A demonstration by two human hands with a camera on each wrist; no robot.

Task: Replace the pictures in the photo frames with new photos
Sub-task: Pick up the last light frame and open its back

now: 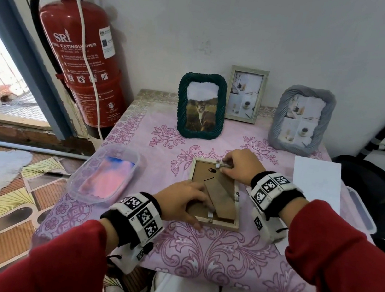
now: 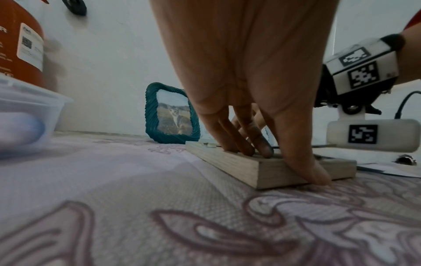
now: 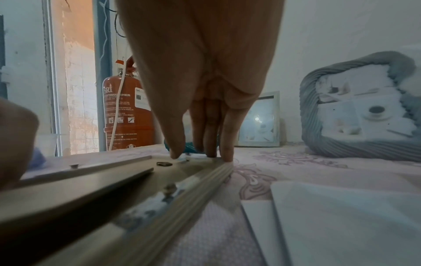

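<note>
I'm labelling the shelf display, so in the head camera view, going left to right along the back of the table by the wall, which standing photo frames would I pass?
dark green frame with the cat photo → slim pale frame → grey frame

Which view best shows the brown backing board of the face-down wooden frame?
Head view: the brown backing board shows whole from above, its stand and clips included. Right wrist sees it edge-on and blurred. Left wrist shows mostly the wooden frame side; fingers hide the board.
</note>
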